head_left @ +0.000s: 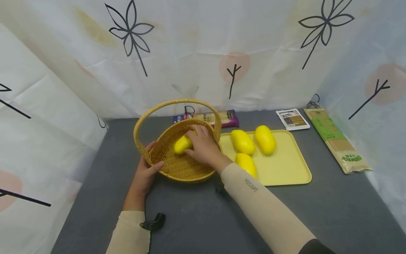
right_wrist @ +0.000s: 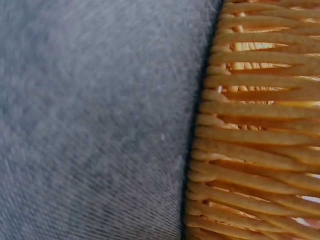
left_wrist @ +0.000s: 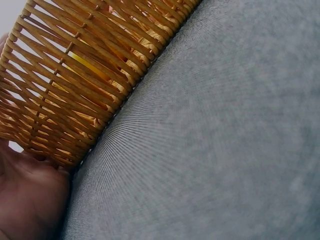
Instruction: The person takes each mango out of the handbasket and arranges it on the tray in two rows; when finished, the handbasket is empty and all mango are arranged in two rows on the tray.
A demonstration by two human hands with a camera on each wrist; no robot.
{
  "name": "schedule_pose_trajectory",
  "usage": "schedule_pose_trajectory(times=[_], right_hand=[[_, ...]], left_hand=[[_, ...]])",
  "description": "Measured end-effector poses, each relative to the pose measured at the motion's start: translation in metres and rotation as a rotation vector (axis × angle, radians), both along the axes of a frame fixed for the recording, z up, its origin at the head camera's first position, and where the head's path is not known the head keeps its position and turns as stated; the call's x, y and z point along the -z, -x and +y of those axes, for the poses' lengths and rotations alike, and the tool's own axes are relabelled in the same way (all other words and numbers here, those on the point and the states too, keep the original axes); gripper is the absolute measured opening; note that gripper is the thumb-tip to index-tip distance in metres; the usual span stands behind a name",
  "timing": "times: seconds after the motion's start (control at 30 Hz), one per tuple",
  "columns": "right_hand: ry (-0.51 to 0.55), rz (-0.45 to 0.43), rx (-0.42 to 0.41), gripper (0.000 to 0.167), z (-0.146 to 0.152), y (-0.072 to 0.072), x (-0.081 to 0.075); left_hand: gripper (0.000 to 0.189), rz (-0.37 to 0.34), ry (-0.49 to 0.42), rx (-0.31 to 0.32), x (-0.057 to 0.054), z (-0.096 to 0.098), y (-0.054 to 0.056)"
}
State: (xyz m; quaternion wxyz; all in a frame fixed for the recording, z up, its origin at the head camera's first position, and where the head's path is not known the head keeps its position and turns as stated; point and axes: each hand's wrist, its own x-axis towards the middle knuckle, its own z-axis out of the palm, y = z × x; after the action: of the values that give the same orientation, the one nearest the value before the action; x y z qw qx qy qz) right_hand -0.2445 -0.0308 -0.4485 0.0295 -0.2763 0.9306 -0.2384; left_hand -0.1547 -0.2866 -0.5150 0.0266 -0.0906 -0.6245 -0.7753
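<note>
A woven wicker basket [head_left: 177, 168] with a tall arched handle stands on the dark table. My left hand [head_left: 144, 178] grips its left side, thumb over the rim and fingers around the outside. Inside the basket, my right hand [head_left: 204, 147] holds a yellow mango [head_left: 182, 145] from above, with fingers and thumb around it. Through the weave in the left wrist view, a bit of yellow shows behind the basket wall [left_wrist: 75, 95]. The right wrist view is filled by the basket's side [right_wrist: 255, 145] and the table; the right hand is hidden there.
Right of the basket lies a yellow tray [head_left: 283, 167] bearing three mangoes [head_left: 242, 142]. Behind the basket is a purple-ended packet [head_left: 229, 119]. A white packet [head_left: 292, 119] and a long green-and-tan packet [head_left: 337, 141] lie at the right. Patterned cloth [head_left: 196, 70] hangs behind.
</note>
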Motion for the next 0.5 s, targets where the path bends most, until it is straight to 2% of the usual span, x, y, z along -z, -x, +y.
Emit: schedule_pose_trajectory(times=[0.13,0.23,0.4,0.5], right_hand=[[-0.026,-0.004,-0.025,0.057,0.0002,-0.0004,0.0001],[-0.034,-0.056,-0.035,0.059,0.001,-0.0012,0.0005],[0.061,-0.148,-0.125,0.056,0.0028,-0.0018,-0.0017],[0.099,-0.166,-0.197,0.054,0.0032,-0.0011,-0.0022]], left_hand=[[0.08,-0.007,-0.001,-0.004,0.0009,-0.0001,0.0006],[0.079,-0.013,0.007,-0.004,0.0014,-0.0002,0.0008],[0.079,-0.008,0.015,-0.005,0.0004,0.0003,0.0003],[0.079,-0.002,0.014,-0.005,0.0,0.0003,-0.0005]])
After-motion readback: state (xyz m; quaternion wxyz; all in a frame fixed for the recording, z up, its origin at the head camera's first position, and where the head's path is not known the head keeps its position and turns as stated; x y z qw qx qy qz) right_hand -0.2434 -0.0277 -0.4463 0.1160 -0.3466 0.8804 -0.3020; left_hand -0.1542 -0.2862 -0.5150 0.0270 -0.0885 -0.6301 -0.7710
